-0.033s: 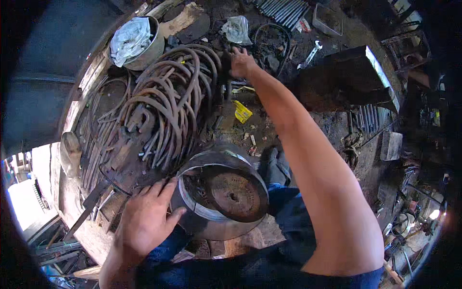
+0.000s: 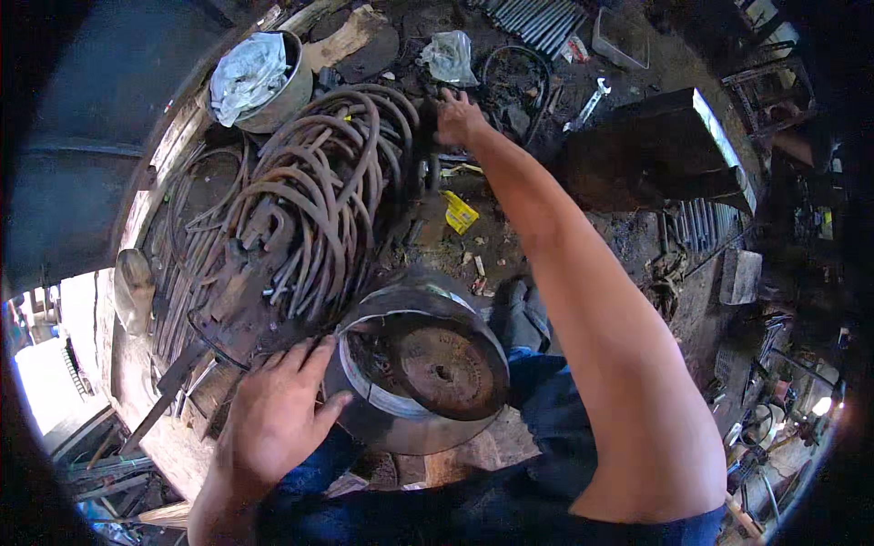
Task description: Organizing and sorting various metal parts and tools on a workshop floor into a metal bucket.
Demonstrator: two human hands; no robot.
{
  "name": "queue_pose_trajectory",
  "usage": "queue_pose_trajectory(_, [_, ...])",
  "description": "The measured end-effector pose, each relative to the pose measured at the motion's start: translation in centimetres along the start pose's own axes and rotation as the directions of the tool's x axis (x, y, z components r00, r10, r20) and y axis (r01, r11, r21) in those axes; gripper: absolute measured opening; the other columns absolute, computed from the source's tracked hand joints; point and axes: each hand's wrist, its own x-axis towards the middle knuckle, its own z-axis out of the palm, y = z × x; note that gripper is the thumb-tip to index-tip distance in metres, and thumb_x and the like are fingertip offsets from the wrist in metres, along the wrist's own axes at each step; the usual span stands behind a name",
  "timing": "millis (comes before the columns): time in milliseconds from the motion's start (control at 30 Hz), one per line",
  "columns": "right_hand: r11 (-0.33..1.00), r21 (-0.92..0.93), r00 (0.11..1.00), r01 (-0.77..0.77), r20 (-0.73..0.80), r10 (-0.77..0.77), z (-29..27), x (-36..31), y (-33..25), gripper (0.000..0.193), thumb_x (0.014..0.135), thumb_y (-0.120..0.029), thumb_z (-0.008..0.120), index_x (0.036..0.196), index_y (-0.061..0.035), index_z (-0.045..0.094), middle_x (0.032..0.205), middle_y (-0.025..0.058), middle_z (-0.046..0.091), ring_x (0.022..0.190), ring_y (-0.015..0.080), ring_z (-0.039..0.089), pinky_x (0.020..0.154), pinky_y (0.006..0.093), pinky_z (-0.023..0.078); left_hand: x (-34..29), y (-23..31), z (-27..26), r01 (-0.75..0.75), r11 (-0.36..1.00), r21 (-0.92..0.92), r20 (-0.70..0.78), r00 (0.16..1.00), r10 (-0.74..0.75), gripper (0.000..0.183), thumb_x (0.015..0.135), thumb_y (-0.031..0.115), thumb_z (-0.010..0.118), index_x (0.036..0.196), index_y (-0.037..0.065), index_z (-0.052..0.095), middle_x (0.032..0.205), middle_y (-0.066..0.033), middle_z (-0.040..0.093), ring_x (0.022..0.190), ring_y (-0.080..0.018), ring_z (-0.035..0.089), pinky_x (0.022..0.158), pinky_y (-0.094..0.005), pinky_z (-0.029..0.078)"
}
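Note:
Close to my body stands a round metal drum (image 2: 373,389) with a pale rim and a grinding disc (image 2: 446,371) tilted inside it. At its left rim is my left hand (image 2: 278,414), palm down, fingers stretched and thumb apart, holding nothing. My right arm reaches far forward. At its end my right hand (image 2: 460,121) has its visible fingers apart, beside the far end of a heap of bent metal rods (image 2: 319,173). A dark shape lies against its left side; the underside of the palm is hidden. A crumpled clear plastic bag (image 2: 448,56) lies just beyond the fingers.
A metal bucket (image 2: 273,116) holding a pale plastic bag stands at the far left. To the right are a spanner (image 2: 587,105), a dark metal box (image 2: 637,146) and a bundle of rods (image 2: 701,225). A yellow wrapper (image 2: 460,213) lies mid-table. A clear tray (image 2: 621,38) sits far right.

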Motion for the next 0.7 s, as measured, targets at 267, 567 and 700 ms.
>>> queue_pose_trajectory(267, [0.993,-0.016,0.979,-0.117,0.167,0.118,-3.6,0.0,-2.5,0.067,0.074,-0.042,0.06,0.135,-0.0147,0.048,0.149,0.0144,0.023,0.13,0.0402,0.034,0.093,0.0551,0.043,-0.5,-0.6,-0.2,0.036,0.999,0.003,0.001,0.999,-0.036,0.055,0.084,0.027,0.063,0.127,-0.003,0.047,0.111,-0.0219,0.058,0.101,-0.0364,0.057,0.086,-0.0422,0.047])
queue_pose_trajectory(567, [0.977,0.214,0.998,0.022,0.055,-0.035,-3.6,0.9,-5.7,0.083,0.079,-0.034,0.06,0.149,-0.0182,0.018,0.147,0.0087,0.037,0.136,0.0421,0.026,0.104,0.069,0.02,0.2,-0.7,0.3,0.018,0.997,-0.076,0.019,1.0,-0.017,0.055,0.085,0.028,0.062,0.126,-0.005,0.047,0.11,-0.0232,0.057,0.1,-0.0385,0.057,0.086,-0.0438,0.047])
queue_pose_trajectory(700, [0.987,0.161,0.991,0.02,0.128,-0.041,-3.1,1.9,-4.5,0.085,0.081,-0.038,0.058,0.15,-0.0183,0.014,0.144,0.0105,0.041,0.137,0.0429,0.025,0.104,0.0686,0.019,1.2,-0.4,-0.1,0.047,0.997,-0.053,0.029,0.999,-0.045,0.055,0.085,0.028,0.062,0.126,-0.006,0.047,0.11,-0.0237,0.057,0.101,-0.0389,0.057,0.086,-0.0438,0.047])
